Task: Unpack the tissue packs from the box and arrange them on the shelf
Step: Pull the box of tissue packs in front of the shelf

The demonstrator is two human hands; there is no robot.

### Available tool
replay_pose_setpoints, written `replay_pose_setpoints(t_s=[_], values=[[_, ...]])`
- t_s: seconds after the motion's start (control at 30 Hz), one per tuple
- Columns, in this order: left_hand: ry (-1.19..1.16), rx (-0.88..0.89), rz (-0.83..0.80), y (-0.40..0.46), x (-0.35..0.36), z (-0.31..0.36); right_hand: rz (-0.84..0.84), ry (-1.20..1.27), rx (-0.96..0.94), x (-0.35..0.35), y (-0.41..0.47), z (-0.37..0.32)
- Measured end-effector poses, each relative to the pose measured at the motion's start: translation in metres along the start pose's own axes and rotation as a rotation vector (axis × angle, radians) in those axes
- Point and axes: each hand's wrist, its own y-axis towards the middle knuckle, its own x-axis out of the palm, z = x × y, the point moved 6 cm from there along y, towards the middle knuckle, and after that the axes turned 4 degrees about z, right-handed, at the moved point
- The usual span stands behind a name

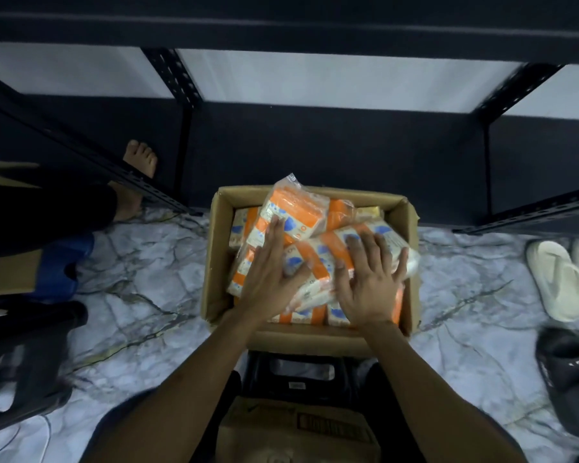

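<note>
Neither hand grips anything: the left hand [270,275] and the right hand [370,281] lie flat with straight, spread fingers on the tissue packs [310,259], orange, white and blue, heaped in the open cardboard box [218,248]. The box stands on the marble-patterned floor [141,295] before the person. One pack [293,208] sticks up at the box's far side. Beyond it stands the dark metal shelf [331,142]. Pale slippers [559,279] lie to the right.

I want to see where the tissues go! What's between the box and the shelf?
In the head view, only dark floor lies between the box and the white shelf; nothing stands there.
</note>
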Motion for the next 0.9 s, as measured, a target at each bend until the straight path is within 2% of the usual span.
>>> replay_pose_setpoints(t_s=[0.13,0.23,0.67,0.9], values=[[0.027,0.024,0.010,0.005,0.001,-0.004,0.111,0.023,-0.008,0.006,0.000,0.000],[0.037,0.028,0.038,0.002,0.003,-0.005,0.126,0.007,-0.030,0.010,-0.003,0.001],[0.054,0.016,0.031,0.000,0.004,-0.007,0.077,0.025,-0.014,0.018,-0.007,0.004],[0.076,-0.105,-0.021,-0.014,-0.004,-0.001,-0.069,-0.042,-0.020,0.012,-0.008,0.003]])
